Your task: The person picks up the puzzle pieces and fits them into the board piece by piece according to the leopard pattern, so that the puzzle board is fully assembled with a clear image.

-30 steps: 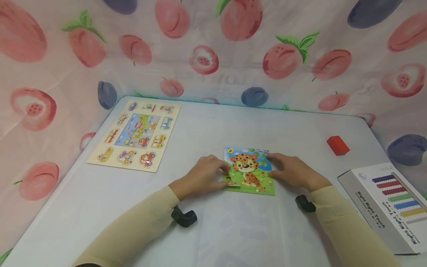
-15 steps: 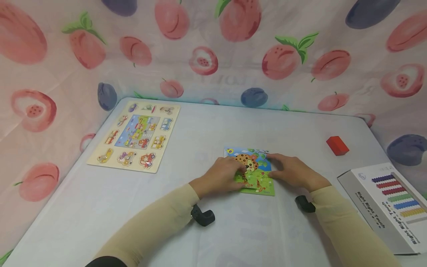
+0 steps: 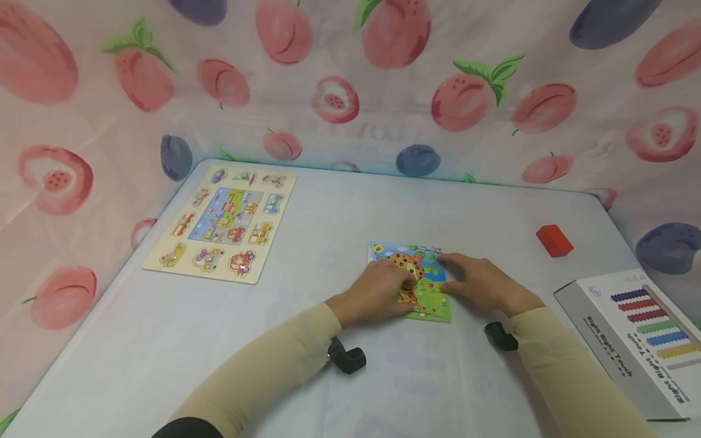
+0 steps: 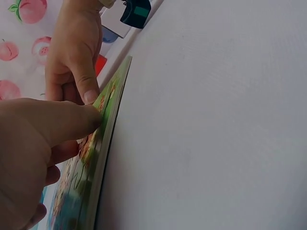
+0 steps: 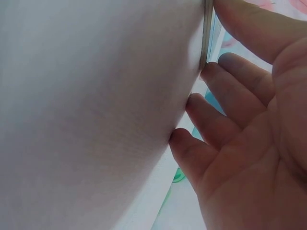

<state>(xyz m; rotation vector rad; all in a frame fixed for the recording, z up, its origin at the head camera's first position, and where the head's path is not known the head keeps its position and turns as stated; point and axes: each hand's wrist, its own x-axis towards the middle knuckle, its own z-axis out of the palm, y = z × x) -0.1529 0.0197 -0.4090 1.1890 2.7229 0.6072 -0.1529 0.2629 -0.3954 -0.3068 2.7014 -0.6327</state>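
A square jigsaw puzzle (image 3: pixel 435 271) with a leopard cub on blue and green lies flat near the table's middle. My left hand (image 3: pixel 379 292) reaches over its left half, covering part of the picture. Its thumb and fingers pinch a green puzzle piece (image 3: pixel 429 297) that lies over the lower part; the exact grip is partly hidden. In the left wrist view the left thumb (image 4: pixel 79 117) is low over the puzzle's edge. My right hand (image 3: pixel 482 283) rests against the puzzle's right edge, thumb and fingertips touching it, fingers only slightly bent in the right wrist view.
A wooden vehicle puzzle board (image 3: pixel 219 277) lies at the back left. A red block (image 3: pixel 554 240) sits at the right, beyond a grey-white box (image 3: pixel 594 340) with coloured strips pictured on it. A fruit-printed cloth (image 3: pixel 383 115) rises behind the white table (image 3: pixel 306 389).
My left hand has moved right across the puzzle, carrying the puzzle piece from the lower left towards the lower right. My right hand stays at the right edge.
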